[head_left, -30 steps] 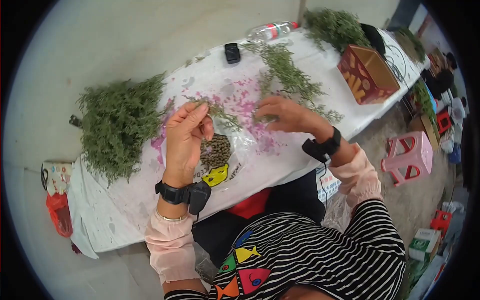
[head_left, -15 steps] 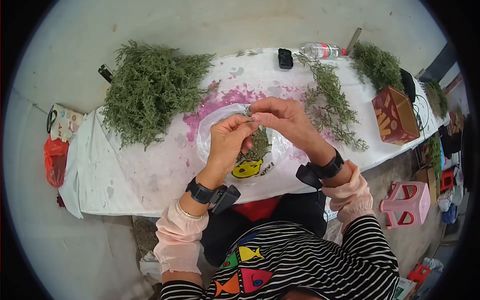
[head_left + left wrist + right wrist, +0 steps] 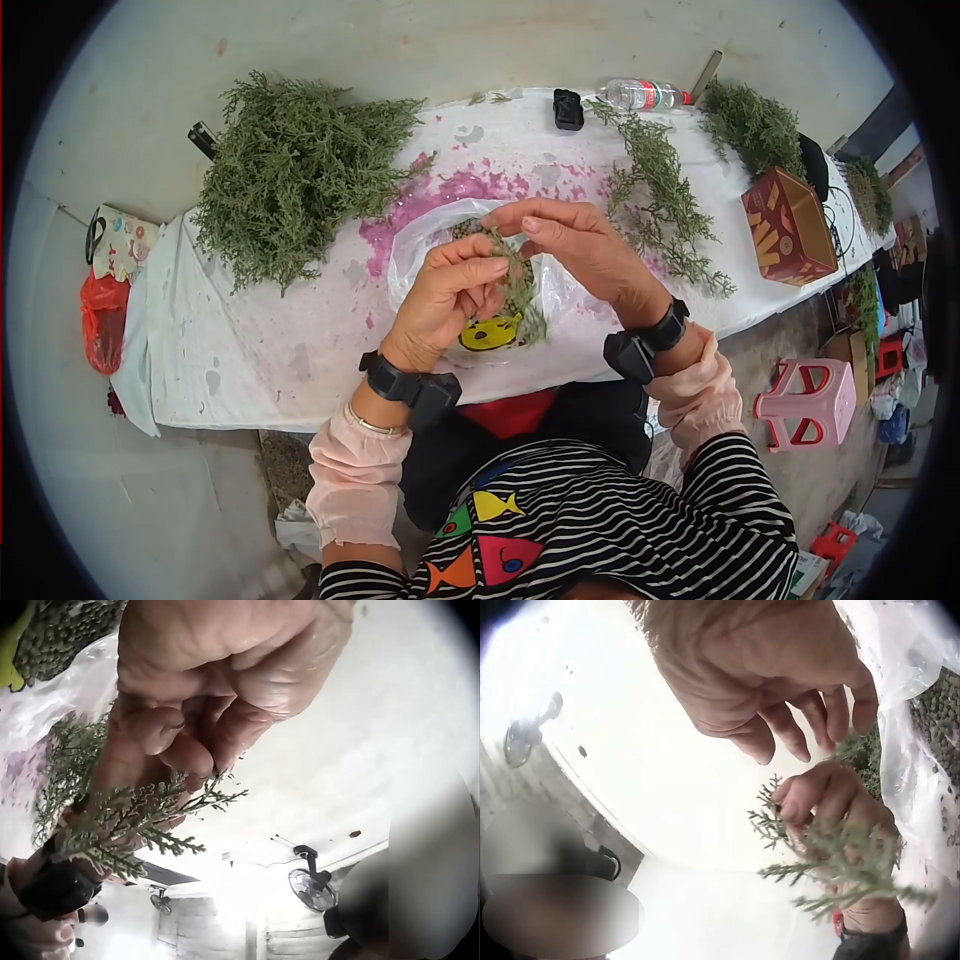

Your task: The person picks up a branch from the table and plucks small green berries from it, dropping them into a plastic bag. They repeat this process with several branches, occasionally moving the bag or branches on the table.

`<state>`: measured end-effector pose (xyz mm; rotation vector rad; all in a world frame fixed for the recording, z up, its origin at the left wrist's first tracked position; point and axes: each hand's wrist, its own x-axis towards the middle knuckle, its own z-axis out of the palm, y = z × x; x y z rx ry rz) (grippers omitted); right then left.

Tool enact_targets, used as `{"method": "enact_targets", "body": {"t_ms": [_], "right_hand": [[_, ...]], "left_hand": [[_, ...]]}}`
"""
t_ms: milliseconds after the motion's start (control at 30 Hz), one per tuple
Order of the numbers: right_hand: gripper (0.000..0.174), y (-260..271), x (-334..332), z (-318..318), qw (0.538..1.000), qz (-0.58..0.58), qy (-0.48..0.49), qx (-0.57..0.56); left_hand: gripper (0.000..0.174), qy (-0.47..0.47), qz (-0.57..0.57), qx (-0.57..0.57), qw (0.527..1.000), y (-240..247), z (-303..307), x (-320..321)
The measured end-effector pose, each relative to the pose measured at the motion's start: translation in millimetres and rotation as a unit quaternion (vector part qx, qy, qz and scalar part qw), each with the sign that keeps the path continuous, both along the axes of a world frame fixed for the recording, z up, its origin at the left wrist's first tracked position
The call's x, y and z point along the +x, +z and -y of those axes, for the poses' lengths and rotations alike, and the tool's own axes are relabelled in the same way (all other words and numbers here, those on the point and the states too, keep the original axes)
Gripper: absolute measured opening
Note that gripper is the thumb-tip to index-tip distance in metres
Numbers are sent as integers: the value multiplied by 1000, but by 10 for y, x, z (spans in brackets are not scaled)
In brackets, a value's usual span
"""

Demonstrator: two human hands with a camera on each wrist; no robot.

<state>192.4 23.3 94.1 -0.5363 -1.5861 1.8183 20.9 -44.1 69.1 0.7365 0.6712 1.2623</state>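
My left hand (image 3: 440, 305) pinches a small green conifer-like sprig (image 3: 142, 825) between thumb and fingertips, above a clear plastic bag (image 3: 408, 265). Close beside it is my right hand (image 3: 585, 250), its fingers loosely bent and apart from the thumb. In the right wrist view nothing sits between those fingers, and the sprig spreads just past their tips. Inside the bag lie many small round brownish-green pellets (image 3: 939, 712); in the head view the hands and sprig partly cover them. A yellow printed patch (image 3: 490, 333) shows on the bag's near side.
A big heap of green branches (image 3: 300, 180) lies left on the white-covered table (image 3: 270, 370). Loose sprigs (image 3: 660, 190) lie to the right, near a red-brown box (image 3: 790, 230). A black device (image 3: 568, 110) and a plastic bottle (image 3: 640, 95) are at the back. A pink stool (image 3: 810, 405) stands right.
A second ago the hands were wide apart, the left with a sprig. They then met fingertip to fingertip over the bag; now the right fingers have parted slightly from the sprig.
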Motion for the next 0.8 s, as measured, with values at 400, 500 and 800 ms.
{"method": "enact_targets", "body": {"t_ms": [400,500,800], "right_hand": [[27,-136,90,40,987,-63,87,-122],[24,-165,125,38,986,-83,78,-123],[16,-208,221,16,993,-94,19,-73]], "left_hand": [[18,-172,127,-25,977,-144,-12,60],[20,-176,127,-25,976,-157,-33,96],[22,-152,136,-54,977,-215,-68,277]]}}
